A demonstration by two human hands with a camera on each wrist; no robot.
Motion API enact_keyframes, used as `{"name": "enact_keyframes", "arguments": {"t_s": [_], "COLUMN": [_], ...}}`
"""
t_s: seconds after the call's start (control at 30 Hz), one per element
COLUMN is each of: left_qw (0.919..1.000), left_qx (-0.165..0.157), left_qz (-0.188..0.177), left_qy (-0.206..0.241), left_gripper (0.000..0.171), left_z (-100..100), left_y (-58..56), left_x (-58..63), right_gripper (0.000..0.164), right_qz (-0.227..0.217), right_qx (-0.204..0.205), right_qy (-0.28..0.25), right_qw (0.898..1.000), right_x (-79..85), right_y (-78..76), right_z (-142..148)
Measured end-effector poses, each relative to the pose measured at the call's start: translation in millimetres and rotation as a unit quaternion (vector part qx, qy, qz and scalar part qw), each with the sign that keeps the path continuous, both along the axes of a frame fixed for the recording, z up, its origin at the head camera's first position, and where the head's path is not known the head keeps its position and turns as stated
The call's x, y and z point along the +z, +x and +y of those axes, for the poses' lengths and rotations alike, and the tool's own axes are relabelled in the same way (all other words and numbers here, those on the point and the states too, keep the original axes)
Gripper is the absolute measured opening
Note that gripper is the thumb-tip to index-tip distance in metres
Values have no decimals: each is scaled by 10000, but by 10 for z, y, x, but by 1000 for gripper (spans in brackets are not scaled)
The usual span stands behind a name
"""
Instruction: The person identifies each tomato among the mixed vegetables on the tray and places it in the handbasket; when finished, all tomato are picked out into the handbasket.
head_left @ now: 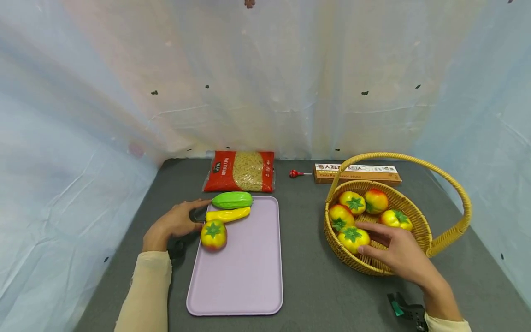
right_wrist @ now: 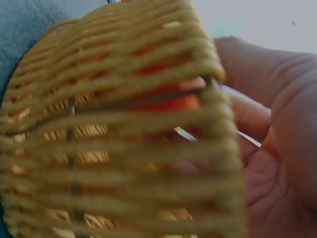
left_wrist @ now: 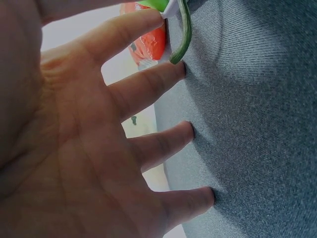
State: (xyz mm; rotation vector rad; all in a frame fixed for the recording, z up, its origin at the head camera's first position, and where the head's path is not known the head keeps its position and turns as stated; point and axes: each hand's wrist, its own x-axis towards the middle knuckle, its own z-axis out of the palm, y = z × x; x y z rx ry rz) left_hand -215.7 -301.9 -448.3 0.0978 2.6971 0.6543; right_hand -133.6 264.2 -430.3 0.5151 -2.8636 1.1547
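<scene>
In the head view my left hand [head_left: 179, 221] rests at the left edge of the lilac tray [head_left: 249, 290], fingers spread. The left wrist view shows its fingertips [left_wrist: 185, 130] down at the grey cloth, beside a curved green stem [left_wrist: 184, 37]. On the tray near this hand lie a green vegetable [head_left: 232, 200], a long yellow pepper [head_left: 228, 215] and a yellow-and-red fruit [head_left: 214, 235] with star-shaped green leaves. My right hand [head_left: 400, 251] reaches into the wicker basket [head_left: 415, 203], its thumb and fingers about a similar fruit [head_left: 353, 240]. The basket's weave hides most fingers in the right wrist view.
Several more yellow-and-red fruits [head_left: 376, 201] sit in the basket, whose tall handle [head_left: 456, 189] leans right. Along the back lie a red pasta bag [head_left: 244, 171], a red lollipop [head_left: 294, 174] and a pasta box [head_left: 356, 174]. White sheeting [head_left: 269, 92] hangs behind the table.
</scene>
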Motion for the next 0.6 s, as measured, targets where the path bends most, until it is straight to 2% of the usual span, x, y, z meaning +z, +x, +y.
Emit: {"name": "enact_keyframes", "arguments": {"t_s": [0.23,0.4,0.5,0.6], "left_qw": [10000,10000,10000,10000], "left_qx": [-2,-8,-47,-45], "left_qz": [29,38,62,63], "left_qy": [-35,-24,5,9], "left_gripper": [78,77,77,77], "left_z": [-3,-9,-13,-12], "left_y": [11,11,6,4], "left_x": [11,-8,-17,-5], "right_gripper": [51,54,60,62], "right_qz": [160,502,578,425], "right_qx": [-142,-276,-378,-359], "right_qy": [445,752,636,66], "right_qw": [9988,9955,9956,9984], "right_x": [-51,-72,-50,-20], "right_y": [-112,-138,-116,-90], "right_z": [-127,-158,-161,-179]}}
